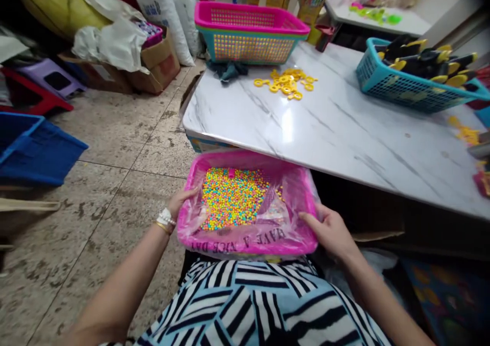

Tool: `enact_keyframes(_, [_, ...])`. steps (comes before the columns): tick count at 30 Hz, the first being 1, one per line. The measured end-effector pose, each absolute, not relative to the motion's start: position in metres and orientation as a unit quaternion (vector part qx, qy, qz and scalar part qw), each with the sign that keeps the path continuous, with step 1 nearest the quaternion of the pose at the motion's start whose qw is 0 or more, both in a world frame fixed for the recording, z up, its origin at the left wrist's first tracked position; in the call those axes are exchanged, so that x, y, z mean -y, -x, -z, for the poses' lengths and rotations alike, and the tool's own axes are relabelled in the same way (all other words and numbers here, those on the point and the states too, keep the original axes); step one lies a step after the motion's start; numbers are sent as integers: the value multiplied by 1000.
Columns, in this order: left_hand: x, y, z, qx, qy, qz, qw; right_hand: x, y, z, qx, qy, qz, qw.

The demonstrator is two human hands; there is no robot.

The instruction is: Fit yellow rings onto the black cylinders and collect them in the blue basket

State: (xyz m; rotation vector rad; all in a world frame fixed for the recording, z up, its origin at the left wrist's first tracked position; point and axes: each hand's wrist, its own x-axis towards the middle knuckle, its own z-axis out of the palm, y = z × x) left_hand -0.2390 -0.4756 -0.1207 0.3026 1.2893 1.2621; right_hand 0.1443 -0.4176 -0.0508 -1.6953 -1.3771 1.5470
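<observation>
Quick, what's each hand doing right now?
Left hand: holding the rim of the pink plastic tray.
Right hand: holding the opposite side of that rim.

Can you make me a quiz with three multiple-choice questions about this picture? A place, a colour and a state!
1. Where are the yellow plastic rings? A) on the floor B) on the marble-look table C) on a stool
2. What colour is the rim of the tray between the left hand and right hand? A) green B) black C) pink
3. What lines the tray? A) a clear plastic bag B) a cloth C) newspaper

1 B: the rings lie heaped on the tabletop.
2 C: the rim shows bright pink.
3 A: see-through printed plastic covers its inside.
</observation>
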Motion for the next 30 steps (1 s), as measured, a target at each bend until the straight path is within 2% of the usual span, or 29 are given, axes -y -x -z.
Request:
enact_keyframes(2, [479,240,125,-562,-143,-551,600,406,-160,58,492,620,-565,232])
enact_keyframes(6, [481,248,133,-556,-163,-539,611,379,-178,74,419,633,-552,345])
enact_keyframes(8, [480,249,135,-555,-163,-540,611,373,-173,80,404,623,-593,312])
enact_keyframes(11, [478,248,136,-565,-156,-537,607,375,-154,78,413,625,-633,197])
enact_keyframes(13, [476,247,138,-567,-162,-529,611,381,-141,64,492,672,-522,187])
enact_keyframes(15, [474,247,140,-569,-176,-523,610,389,-129,42,613,696,-294,232])
enact_keyframes(17, [471,247,144,-571,-185,-523,605,398,-116,20,713,649,-97,246])
enact_keyframes(18, [470,247,145,-570,-187,-524,605,402,-107,13,753,620,-53,213])
enact_keyframes(19, [468,248,146,-569,-188,-524,606,406,-98,10,785,601,-42,145])
enact_keyframes(22, [465,249,149,-568,-196,-518,608,409,-69,21,794,582,-63,-162])
enact_keyframes(24, [464,249,150,-576,-207,-515,600,406,-55,37,765,577,-65,-279])
enact_keyframes(27, [462,246,152,-583,-217,-518,587,399,-44,49,769,569,-61,-284])
enact_keyframes(30, [462,242,153,-575,-224,-529,583,393,-40,44,800,556,3,-223])
